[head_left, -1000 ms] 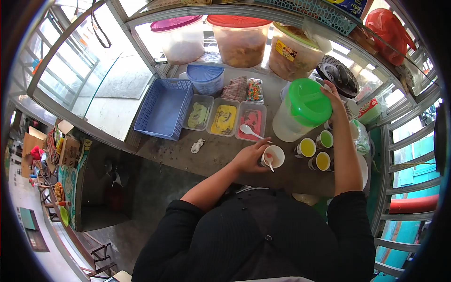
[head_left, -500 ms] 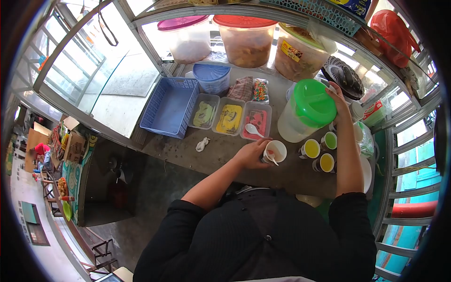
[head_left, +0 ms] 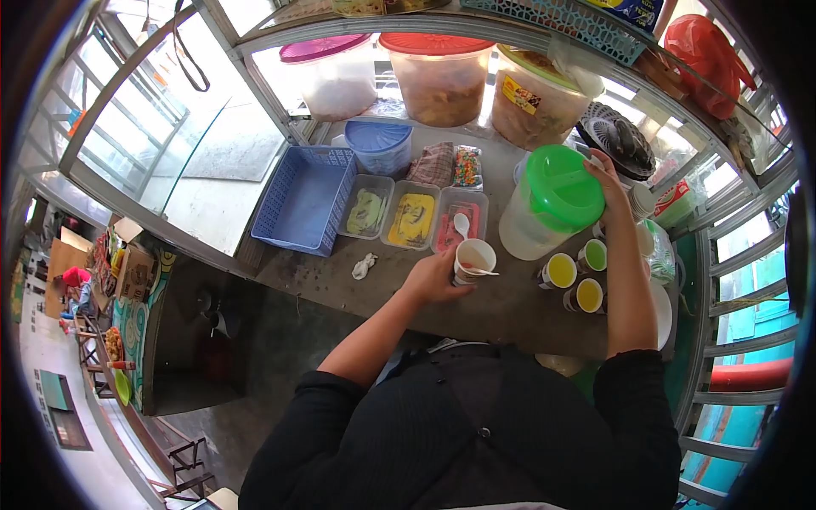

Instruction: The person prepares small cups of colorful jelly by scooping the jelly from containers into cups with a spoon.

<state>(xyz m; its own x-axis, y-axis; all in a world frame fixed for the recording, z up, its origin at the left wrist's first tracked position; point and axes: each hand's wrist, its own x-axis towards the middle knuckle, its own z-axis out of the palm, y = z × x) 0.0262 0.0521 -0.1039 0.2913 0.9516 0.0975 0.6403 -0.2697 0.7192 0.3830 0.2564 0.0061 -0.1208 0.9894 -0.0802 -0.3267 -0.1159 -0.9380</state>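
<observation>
My left hand (head_left: pixel 430 279) is wrapped round a paper cup (head_left: pixel 481 252), which has a small white spoon (head_left: pixel 483 272) in it. On the right, my right hand (head_left: pixel 607 178) grips the handle side of a translucent pitcher (head_left: pixel 522 233) with a green lid (head_left: pixel 563 189). Whether the pitcher's base rests on the table is hard to tell. Just beyond the cup is a tub of pink paste (head_left: pixel 448 223) with a white spoon (head_left: pixel 461 224) lying in it. Beside it are a tub of yellow paste (head_left: pixel 411 218) and a tub of pale green paste (head_left: pixel 367 210).
Cups with yellow drink (head_left: pixel 560 270) and green drink (head_left: pixel 594 255) stand near my right forearm. A blue basket (head_left: pixel 297 204), a blue-lidded container (head_left: pixel 379 146) and a crumpled tissue (head_left: pixel 364 266) are on the left. Large lidded tubs (head_left: pixel 435 81) line the back.
My left hand has carried the cup a little left and away from my body, closer to the pink tub. My right hand and the pitcher have hardly moved.
</observation>
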